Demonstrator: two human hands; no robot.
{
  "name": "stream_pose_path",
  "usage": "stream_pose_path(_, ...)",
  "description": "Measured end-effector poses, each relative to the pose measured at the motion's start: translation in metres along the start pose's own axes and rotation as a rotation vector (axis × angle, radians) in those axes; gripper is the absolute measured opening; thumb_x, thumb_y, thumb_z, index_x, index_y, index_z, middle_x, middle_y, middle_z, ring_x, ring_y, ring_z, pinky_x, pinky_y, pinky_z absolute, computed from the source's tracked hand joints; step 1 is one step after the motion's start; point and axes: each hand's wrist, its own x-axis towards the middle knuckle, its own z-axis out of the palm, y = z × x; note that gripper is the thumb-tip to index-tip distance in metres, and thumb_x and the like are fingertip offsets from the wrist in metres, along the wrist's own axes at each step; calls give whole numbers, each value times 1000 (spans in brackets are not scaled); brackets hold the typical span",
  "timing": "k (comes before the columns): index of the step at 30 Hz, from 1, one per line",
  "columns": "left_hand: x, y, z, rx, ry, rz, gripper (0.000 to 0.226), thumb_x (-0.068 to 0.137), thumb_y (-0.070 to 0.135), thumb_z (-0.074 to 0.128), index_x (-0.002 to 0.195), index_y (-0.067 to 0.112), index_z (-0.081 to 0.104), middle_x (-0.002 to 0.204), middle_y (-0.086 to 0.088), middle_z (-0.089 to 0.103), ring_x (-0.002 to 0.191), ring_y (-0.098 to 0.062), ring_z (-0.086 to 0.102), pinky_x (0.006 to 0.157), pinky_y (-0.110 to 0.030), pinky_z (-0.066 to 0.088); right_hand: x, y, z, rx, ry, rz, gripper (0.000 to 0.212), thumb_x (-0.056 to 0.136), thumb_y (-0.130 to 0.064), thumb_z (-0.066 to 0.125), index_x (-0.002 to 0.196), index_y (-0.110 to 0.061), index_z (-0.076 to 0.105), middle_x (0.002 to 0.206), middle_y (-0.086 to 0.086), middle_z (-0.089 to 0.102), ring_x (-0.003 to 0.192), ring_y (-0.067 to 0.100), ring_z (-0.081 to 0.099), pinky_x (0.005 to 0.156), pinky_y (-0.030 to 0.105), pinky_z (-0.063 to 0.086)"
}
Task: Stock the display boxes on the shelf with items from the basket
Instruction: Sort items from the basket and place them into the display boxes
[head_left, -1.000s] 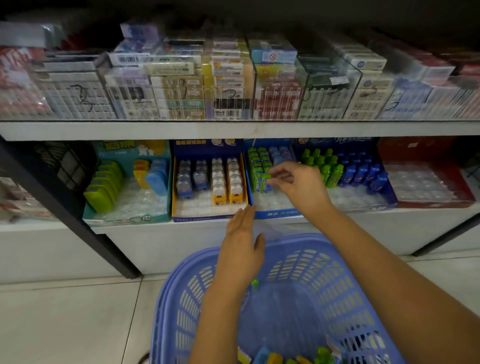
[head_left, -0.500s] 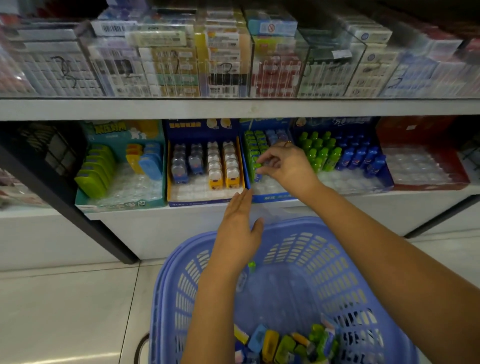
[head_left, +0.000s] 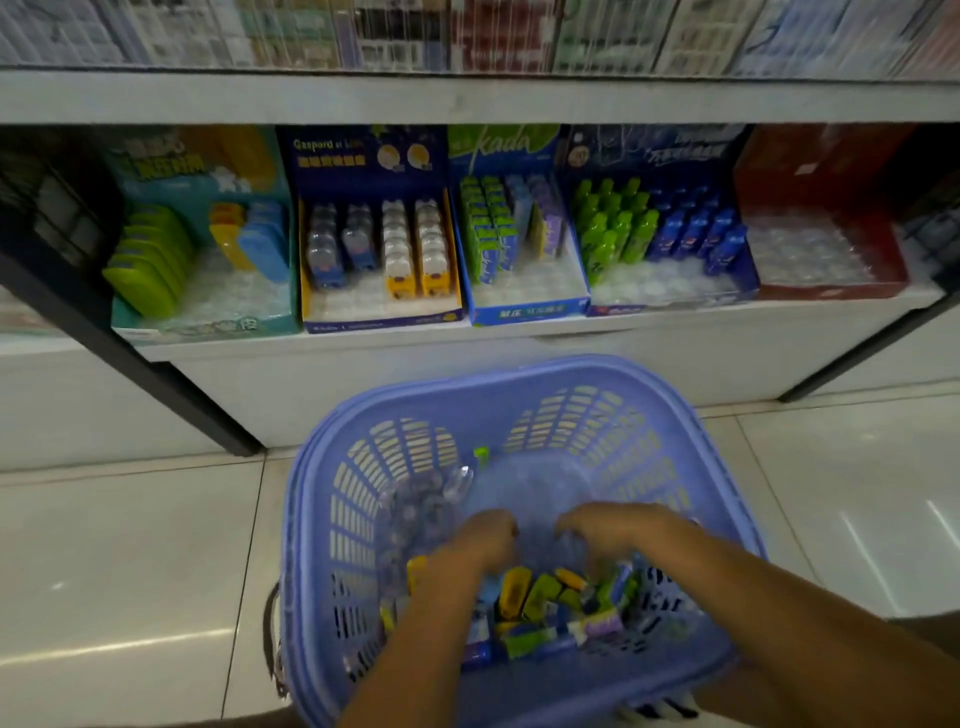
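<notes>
Shop shelf (head_left: 311, 353): boxes (head_left: 527, 313) part-filled, the red one seemingly unstocked. The basket (head_left: 519, 376) holds many items (head_left: 540, 597). The left hand (head_left: 478, 540) and right hand (head_left: 613, 530) curl down among them; whether either grips, cannot tell. Much stocking apparently remains.

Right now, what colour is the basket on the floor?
The basket is a pale bluish purple; the head view shows it best.

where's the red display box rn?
Head view: red display box at far right of the lower shelf, just right of the blue bottle box.
</notes>
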Motion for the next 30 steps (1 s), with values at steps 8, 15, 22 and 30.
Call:
stream_pose_path(8, 15, -3, 43, -25, 2, -49, 27, 88, 5, 53, 113, -1, 62, 120, -22, 59, 111, -33, 56, 92, -40, 43, 38, 7, 31, -240, -155, -26, 62, 71, -5, 70, 126, -21, 47, 103, 13, 56, 79, 30, 55, 60, 34, 37)
stream_pose_path(15, 34, -2, 53, 13, -68, -113, 35, 93, 11, 52, 126, -3, 49, 133, -22, 50, 121, -35, 49, 101, -39, 38, 58, 4, 41, -236, -100, 10, 69, 72, -26, 81, 131, -16, 47, 118, 11, 56, 99, 30, 59, 74, 34, 41)
stream_pose_path(22, 33, -7, 58, -71, -52, -110, 20, 93, 10, 49, 85, -5, 59, 105, -29, 57, 97, -38, 56, 87, -45, 45, 53, 8, 41, -203, -131, -7, 41, 77, -26, 76, 109, -5, 60, 99, 10, 56, 84, 26, 55, 72, 36, 46)
stream_pose_path(30, 31, -6, 44, -405, 124, -121, 25, 99, 17, 43, 84, 5, 59, 72, -10, 46, 67, -20, 45, 74, -37, 39, 26, 22, 10, 364, 290, -51, 38, 73, -25, 80, 106, -16, 64, 110, 3, 60, 101, 23, 57, 82, 35, 49)
